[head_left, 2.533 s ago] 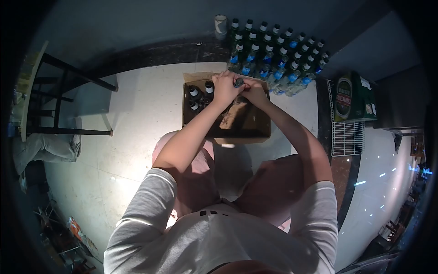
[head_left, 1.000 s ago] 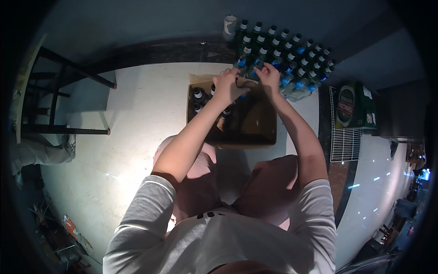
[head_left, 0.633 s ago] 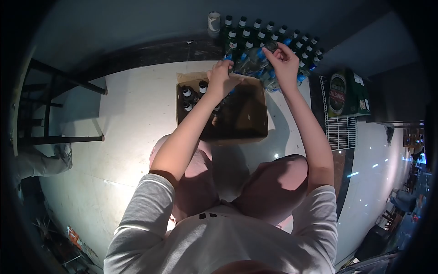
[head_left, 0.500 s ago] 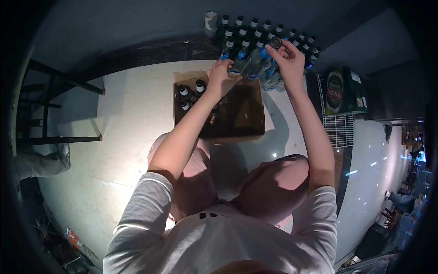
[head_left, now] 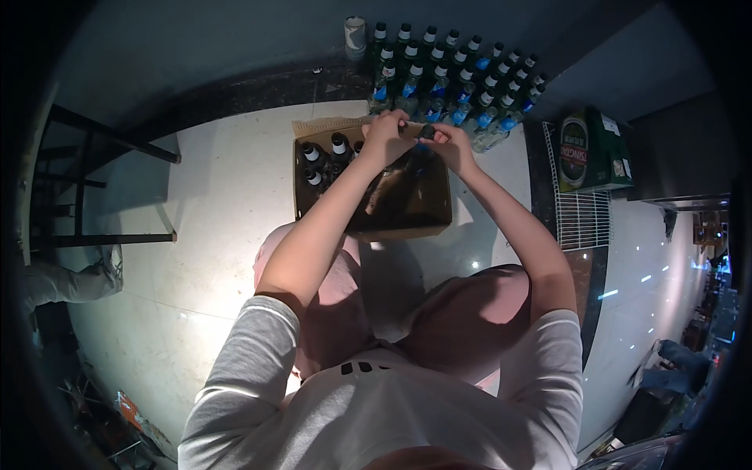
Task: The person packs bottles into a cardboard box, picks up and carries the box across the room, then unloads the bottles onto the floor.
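My right hand (head_left: 456,149) pinches the neck of a glass bottle (head_left: 428,133) with a bit of blue label, over the right part of an open cardboard box (head_left: 407,232). Beside it, my left hand (head_left: 384,141) is curled above the box's far edge, closed around what looks like another bottle's neck, mostly hidden by the fingers. Several dark bottles (head_left: 312,154) with white neck labels stand in the left part of the box. The lower bodies of the bottles near my hands are dim in the box's shadow.
Several rows of green and clear bottles (head_left: 439,74) stand against the wall beyond the box. A white cup-like cylinder (head_left: 355,35) is at their left. To the right, a green beer carton (head_left: 591,153) rests by a white wire rack (head_left: 583,219). A dark-legged stool (head_left: 117,239) stands left.
Both hands have come down toward me from the bottle rows to over the box. My right hand has carried its bottle left and down into the box's opening.
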{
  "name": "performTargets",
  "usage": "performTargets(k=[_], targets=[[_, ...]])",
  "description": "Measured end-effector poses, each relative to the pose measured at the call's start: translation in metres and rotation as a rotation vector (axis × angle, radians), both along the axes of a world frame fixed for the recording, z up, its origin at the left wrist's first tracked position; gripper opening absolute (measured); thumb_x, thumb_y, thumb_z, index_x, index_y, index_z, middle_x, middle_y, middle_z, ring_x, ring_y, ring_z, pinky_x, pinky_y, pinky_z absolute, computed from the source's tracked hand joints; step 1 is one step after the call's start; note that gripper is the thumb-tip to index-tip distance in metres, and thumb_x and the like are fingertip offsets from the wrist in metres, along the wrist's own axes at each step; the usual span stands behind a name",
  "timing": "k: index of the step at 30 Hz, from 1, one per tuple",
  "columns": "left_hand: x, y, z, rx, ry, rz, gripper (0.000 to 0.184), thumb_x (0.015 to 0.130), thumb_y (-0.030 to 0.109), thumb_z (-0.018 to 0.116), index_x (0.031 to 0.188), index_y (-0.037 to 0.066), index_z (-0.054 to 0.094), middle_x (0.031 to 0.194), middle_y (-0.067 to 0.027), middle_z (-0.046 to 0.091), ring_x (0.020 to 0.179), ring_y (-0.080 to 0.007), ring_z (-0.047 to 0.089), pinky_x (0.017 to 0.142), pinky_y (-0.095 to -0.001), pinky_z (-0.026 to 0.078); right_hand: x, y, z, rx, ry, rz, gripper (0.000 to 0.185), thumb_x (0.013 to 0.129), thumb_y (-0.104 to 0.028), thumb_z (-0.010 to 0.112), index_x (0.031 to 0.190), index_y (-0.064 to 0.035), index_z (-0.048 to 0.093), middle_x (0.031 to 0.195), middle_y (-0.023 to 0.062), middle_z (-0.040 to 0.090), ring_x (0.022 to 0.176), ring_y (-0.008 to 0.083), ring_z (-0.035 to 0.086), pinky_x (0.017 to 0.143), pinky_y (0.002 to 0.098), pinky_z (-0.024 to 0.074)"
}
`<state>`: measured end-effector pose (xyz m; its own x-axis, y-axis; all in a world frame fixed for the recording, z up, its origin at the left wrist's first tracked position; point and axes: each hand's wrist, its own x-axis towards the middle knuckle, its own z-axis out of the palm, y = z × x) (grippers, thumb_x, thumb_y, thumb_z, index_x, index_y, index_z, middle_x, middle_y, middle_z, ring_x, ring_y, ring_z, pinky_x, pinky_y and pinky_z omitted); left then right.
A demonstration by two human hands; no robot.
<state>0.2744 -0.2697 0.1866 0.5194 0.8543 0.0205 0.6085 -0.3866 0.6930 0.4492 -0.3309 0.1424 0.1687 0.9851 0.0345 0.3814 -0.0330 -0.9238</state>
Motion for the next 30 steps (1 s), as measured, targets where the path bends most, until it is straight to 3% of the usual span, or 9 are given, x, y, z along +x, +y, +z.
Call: performTargets(k=[3, 5, 13, 16, 18, 21, 23, 25, 30], targets=[[-0.003, 0.000, -0.004, 0.013, 0.006, -0.015, 0.045, 0.063, 0.028, 0.075, 0.102, 0.011, 0.058, 0.097, -0.0062, 0.057, 0.097, -0.0256, 0.053, 0.084, -0.0404, 0.036, -0.003, 0.004, -0.021, 0.146, -0.134, 0.077, 0.021, 0.071, -0.005, 0.070, 0.090, -0.0010, 0.065, 0.062, -0.0015, 0.048, 0.054, 0.0069, 0.041, 0.051, 0.0215, 0.0360], [-0.004, 0.001, -0.007, 0.036, 0.013, 0.002, 0.045, 0.063, 0.028, 0.074, 0.101, 0.011, 0.058, 0.097, -0.0066, 0.057, 0.098, -0.0263, 0.052, 0.084, -0.0409, 0.036, -0.002, 0.009, -0.036, 0.075, -0.040, 0.090, 0.020, 0.070, -0.004, 0.069, 0.090, -0.0009, 0.065, 0.062, -0.0012, 0.048, 0.055, 0.0073, 0.041, 0.052, 0.0220, 0.0364], [-0.005, 0.007, -0.009, 0.040, -0.002, 0.023, 0.044, 0.064, 0.029, 0.074, 0.101, 0.010, 0.058, 0.097, -0.0077, 0.058, 0.100, -0.0290, 0.050, 0.084, -0.0422, 0.036, 0.008, 0.014, -0.029, -0.064, 0.048, 0.109, 0.023, 0.069, -0.004, 0.071, 0.091, -0.0013, 0.065, 0.066, -0.0003, 0.053, 0.057, 0.0083, 0.044, 0.054, 0.0219, 0.0392], [-0.004, 0.007, -0.010, 0.029, 0.005, 0.028, 0.043, 0.064, 0.027, 0.074, 0.100, 0.010, 0.058, 0.097, -0.0074, 0.058, 0.101, -0.0295, 0.050, 0.084, -0.0427, 0.036, 0.015, 0.014, -0.011, -0.043, -0.071, 0.263, 0.023, 0.070, -0.008, 0.074, 0.090, -0.0008, 0.066, 0.066, -0.0011, 0.055, 0.058, 0.0067, 0.048, 0.054, 0.0198, 0.0401], [-0.004, 0.009, -0.012, 0.039, 0.016, 0.008, 0.041, 0.065, 0.025, 0.074, 0.099, 0.010, 0.058, 0.096, -0.0073, 0.057, 0.101, -0.0293, 0.049, 0.084, -0.0430, 0.036, 0.017, 0.022, -0.008, -0.188, 0.083, 0.085, 0.026, 0.075, -0.017, 0.073, 0.091, 0.0013, 0.064, 0.062, -0.0020, 0.055, 0.060, 0.0060, 0.054, 0.054, 0.0192, 0.0414], [-0.005, 0.011, -0.018, 0.063, -0.004, 0.001, 0.040, 0.065, 0.024, 0.073, 0.099, 0.010, 0.058, 0.095, -0.0072, 0.057, 0.101, -0.0293, 0.049, 0.082, -0.0427, 0.036, 0.026, 0.036, -0.002, -0.165, 0.198, -0.032, 0.039, 0.072, -0.028, 0.076, 0.090, 0.0039, 0.062, 0.059, 0.0002, 0.056, 0.057, 0.0082, 0.055, 0.051, 0.0202, 0.0413], [-0.007, 0.011, -0.023, 0.066, -0.019, 0.007, 0.040, 0.065, 0.024, 0.073, 0.099, 0.010, 0.059, 0.095, -0.0071, 0.057, 0.100, -0.0290, 0.050, 0.082, -0.0424, 0.036, 0.031, 0.045, -0.017, -0.176, 0.058, -0.187, 0.047, 0.069, -0.034, 0.077, 0.089, 0.0050, 0.059, 0.059, 0.0041, 0.057, 0.053, 0.0130, 0.055, 0.050, 0.0232, 0.0428], [-0.009, 0.012, -0.024, 0.070, -0.034, 0.014, 0.040, 0.065, 0.024, 0.073, 0.099, 0.010, 0.059, 0.094, -0.0070, 0.056, 0.100, -0.0286, 0.050, 0.082, -0.0422, 0.036, 0.033, 0.051, -0.025, -0.058, -0.410, -0.437, 0.049, 0.065, -0.034, 0.079, 0.087, 0.0048, 0.060, 0.059, 0.0076, 0.057, 0.053, 0.0174, 0.056, 0.051, 0.0278, 0.0452], [-0.015, 0.015, -0.022, 0.057, -0.061, -0.011, 0.037, 0.064, 0.023, 0.074, 0.096, 0.009, 0.060, 0.091, -0.0062, 0.058, 0.089, -0.0232, 0.055, 0.078, -0.0388, 0.039, 0.029, 0.067, -0.043, 0.002, -0.369, -0.456, 0.045, 0.063, -0.026, 0.079, 0.089, 0.0049, 0.060, 0.059, 0.0090, 0.056, 0.056, 0.0206, 0.057, 0.057, 0.0319, 0.0467]])
